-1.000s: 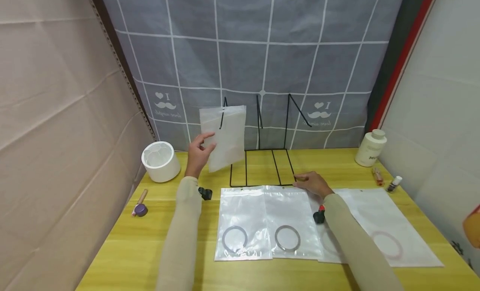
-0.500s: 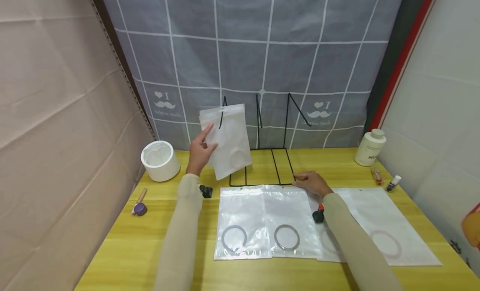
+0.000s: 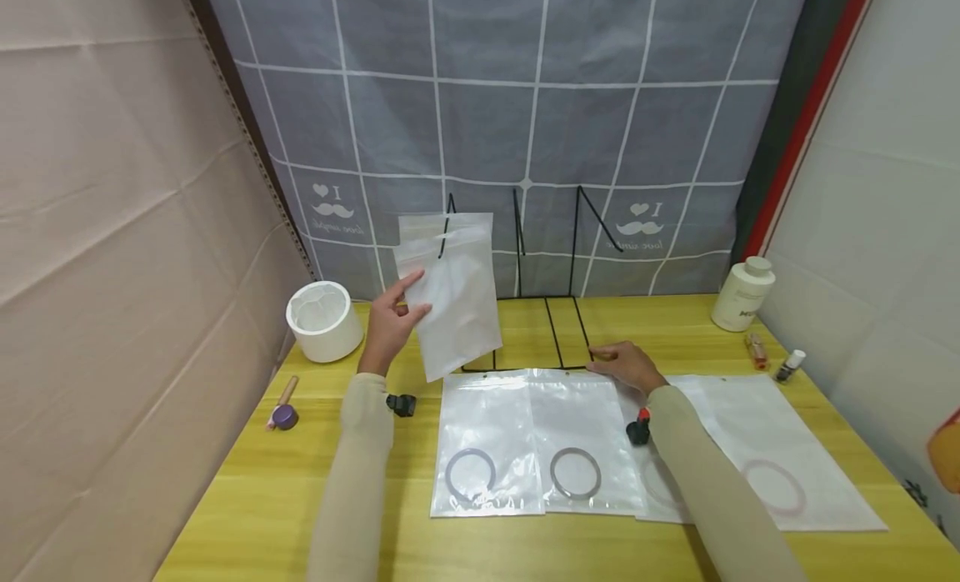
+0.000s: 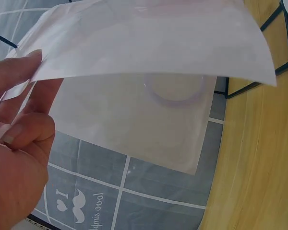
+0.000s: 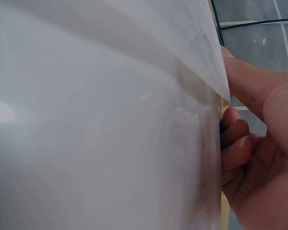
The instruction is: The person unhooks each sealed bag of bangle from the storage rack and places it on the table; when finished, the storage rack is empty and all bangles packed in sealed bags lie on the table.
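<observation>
Grey checked cloth hangs behind a yellow table. From the head view, the left hand holds a frosted bag up at the black wire rack, its top by the leftmost prong, probably to hook it there. The right hand rests at the rack's base on the top edge of the flat bags, apparently steadying both.

Seen from the left wrist, thumb and fingers pinch the bag's edge; a ring shows faintly inside.

Seen from the right wrist, curled fingers lie against a flat bag's edge; whether this grip closes on it cannot be told.
</observation>
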{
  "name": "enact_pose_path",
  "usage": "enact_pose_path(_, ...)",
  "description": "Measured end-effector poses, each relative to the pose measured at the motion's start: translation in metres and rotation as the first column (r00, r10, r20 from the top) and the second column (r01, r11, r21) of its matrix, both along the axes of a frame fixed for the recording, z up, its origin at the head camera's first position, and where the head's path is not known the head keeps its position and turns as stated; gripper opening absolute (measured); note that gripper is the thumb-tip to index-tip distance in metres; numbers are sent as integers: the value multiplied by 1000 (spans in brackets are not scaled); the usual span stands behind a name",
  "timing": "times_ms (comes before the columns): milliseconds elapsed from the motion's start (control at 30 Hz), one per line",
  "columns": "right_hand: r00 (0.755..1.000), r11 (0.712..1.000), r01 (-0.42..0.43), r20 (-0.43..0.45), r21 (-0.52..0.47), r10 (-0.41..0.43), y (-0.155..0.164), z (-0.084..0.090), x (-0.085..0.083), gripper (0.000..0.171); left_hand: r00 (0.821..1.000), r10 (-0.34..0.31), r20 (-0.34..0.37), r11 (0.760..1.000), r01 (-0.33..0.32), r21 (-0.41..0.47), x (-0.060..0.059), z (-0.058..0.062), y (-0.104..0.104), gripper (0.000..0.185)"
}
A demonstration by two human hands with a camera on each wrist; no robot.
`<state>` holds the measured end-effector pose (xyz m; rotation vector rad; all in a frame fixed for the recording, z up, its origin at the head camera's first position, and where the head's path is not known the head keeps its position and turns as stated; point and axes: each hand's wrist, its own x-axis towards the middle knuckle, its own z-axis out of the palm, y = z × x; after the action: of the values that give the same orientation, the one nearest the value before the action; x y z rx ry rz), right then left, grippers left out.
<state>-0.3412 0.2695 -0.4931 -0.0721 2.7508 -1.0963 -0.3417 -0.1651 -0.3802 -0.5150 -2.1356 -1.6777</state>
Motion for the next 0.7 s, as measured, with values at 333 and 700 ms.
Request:
enact_pose_path(333,1000,1000,-9,-1,6,9,-3,2,1,60,998,-32,51,999,30,40,32,3,-16,58)
enact_pose_path(700,1000,1000,7,18,8,-7,-2,2,3,62,986,-164,2,981,163,106,81,24,-28,59)
